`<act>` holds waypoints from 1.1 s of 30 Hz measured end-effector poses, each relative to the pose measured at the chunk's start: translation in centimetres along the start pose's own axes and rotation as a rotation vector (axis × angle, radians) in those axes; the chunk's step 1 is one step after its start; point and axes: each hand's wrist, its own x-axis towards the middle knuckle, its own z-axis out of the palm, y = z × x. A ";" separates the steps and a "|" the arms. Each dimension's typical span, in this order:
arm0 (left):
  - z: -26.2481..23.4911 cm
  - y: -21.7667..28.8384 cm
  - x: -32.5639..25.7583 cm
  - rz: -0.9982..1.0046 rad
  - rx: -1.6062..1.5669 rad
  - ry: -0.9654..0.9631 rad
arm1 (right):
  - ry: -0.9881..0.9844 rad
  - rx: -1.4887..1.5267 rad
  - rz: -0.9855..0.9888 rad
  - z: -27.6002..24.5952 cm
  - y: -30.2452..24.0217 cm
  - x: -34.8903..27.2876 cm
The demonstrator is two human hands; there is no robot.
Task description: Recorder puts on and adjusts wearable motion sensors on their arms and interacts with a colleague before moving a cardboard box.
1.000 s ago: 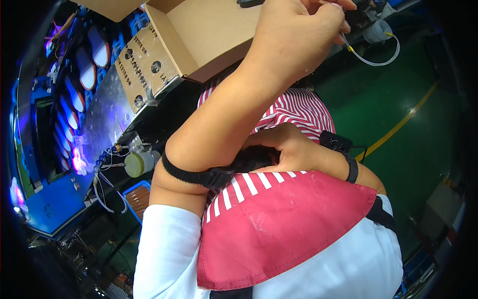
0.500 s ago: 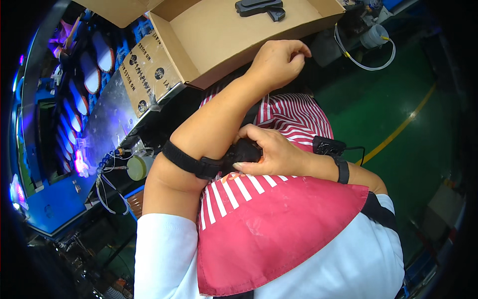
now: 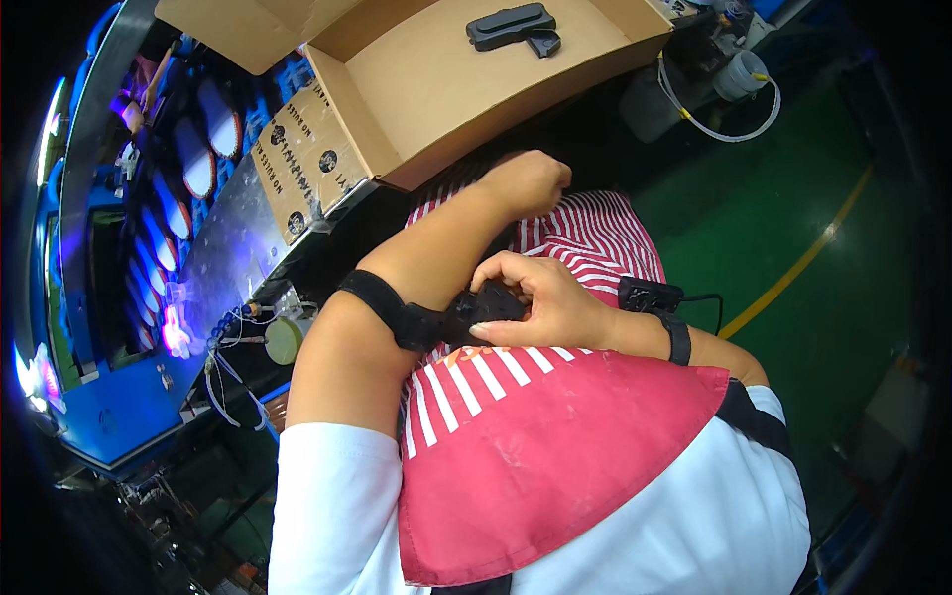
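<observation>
A black armband (image 3: 382, 302) goes round my left forearm just below the elbow. A dark block-shaped device (image 3: 493, 309) sits at its inner end, in front of my apron. The fingers and thumb of my right hand (image 3: 560, 302) are closed on this device, and they hide part of it. My left arm reaches across my body, and my left hand (image 3: 531, 183) is curled into a fist above the striped cloth, with nothing seen in it. A second black strap with a small black box (image 3: 650, 295) and a cable is on my right wrist.
An open cardboard box (image 3: 397, 159) stands ahead on the metal bench, holding a black handheld device (image 3: 511, 28). Blue machinery with a row of shoe soles (image 3: 193, 164) lies to the left. A white pail (image 3: 739, 77) with a hose is at far right, above a green floor (image 3: 783, 238).
My left hand has dropped from the box's edge toward my lap, turned, and curled tighter. My right hand keeps its grip on the device by the armband. The view has shifted slightly.
</observation>
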 end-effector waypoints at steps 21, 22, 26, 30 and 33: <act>2.5 -8.6 0.6 -0.738 -1.538 0.397 | 0.049 -0.587 -0.362 1.2 -1.1 2.7; 2.6 -8.4 0.6 -0.747 -1.534 0.400 | 0.060 -0.638 -0.380 1.4 -1.0 2.6; 3.2 -9.5 0.5 -0.805 -1.431 0.464 | 0.144 -0.841 -0.453 2.1 -1.0 2.6; 6.2 -14.7 0.5 -0.510 -0.070 0.306 | 0.209 -0.922 -0.406 2.6 -0.1 3.1; 4.6 -10.0 -0.9 -0.360 0.289 0.253 | 0.253 -0.971 -0.358 1.9 0.1 3.2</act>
